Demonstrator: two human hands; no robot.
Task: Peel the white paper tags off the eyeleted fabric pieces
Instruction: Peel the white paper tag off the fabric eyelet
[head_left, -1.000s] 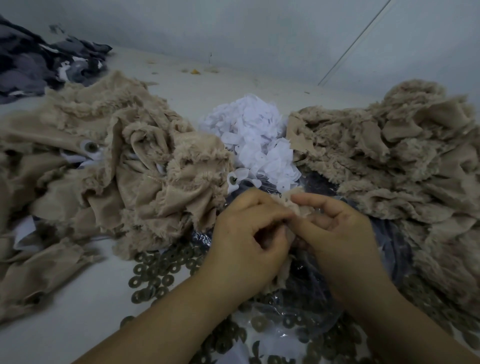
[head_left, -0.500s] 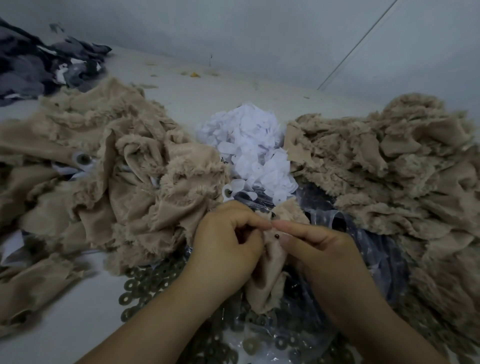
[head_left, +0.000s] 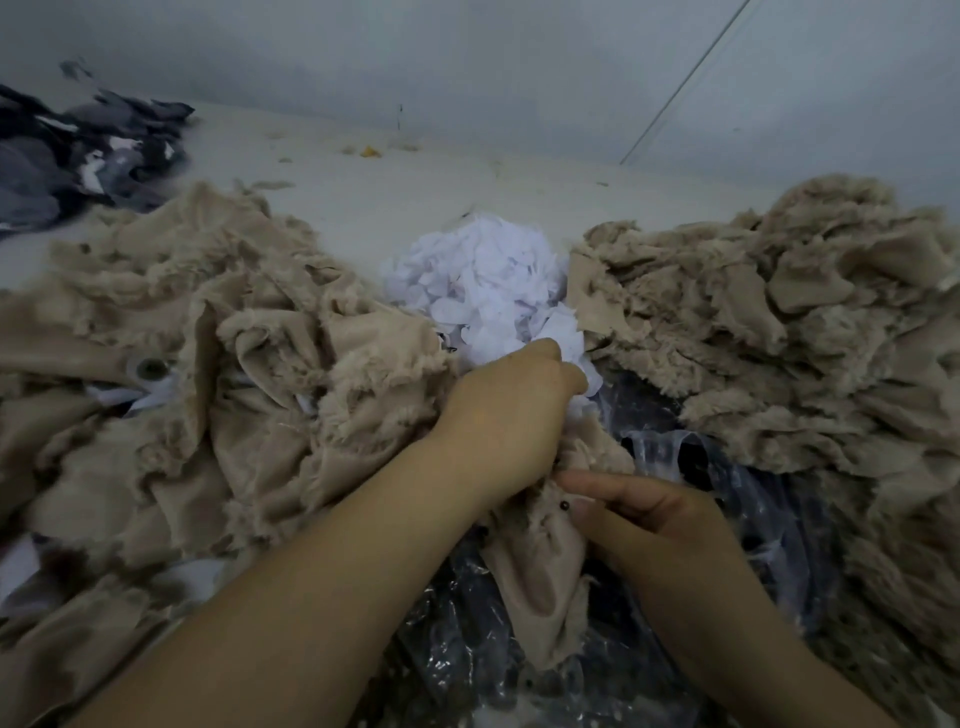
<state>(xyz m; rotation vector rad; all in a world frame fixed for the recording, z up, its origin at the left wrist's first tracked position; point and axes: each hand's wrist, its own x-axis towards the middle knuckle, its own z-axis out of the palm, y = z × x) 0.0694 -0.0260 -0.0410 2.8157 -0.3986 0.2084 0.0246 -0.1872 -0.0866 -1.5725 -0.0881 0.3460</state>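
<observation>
— Where's the piece?
— Beige, frayed, hanging over the plastic; her right hand (head_left: 670, 525) pinches that fabric (head_left: 540, 587).
— And the left?
— Left hand (head_left: 498, 415), fingers curled, at the tag heap (head_left: 483, 291); its grip I can't tell.

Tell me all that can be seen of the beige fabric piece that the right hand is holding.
The beige fabric piece is soft, plush-looking cloth with frayed, fuzzy edges. It hangs crumpled and folded below the hands, over the clear plastic bag. The right hand pinches its upper part, where a small dark round fitting shows beside the fingertips. The left hand lies across its top edge and reaches towards the pile of white paper tags. Whether a tag is on the piece cannot be told.
</observation>
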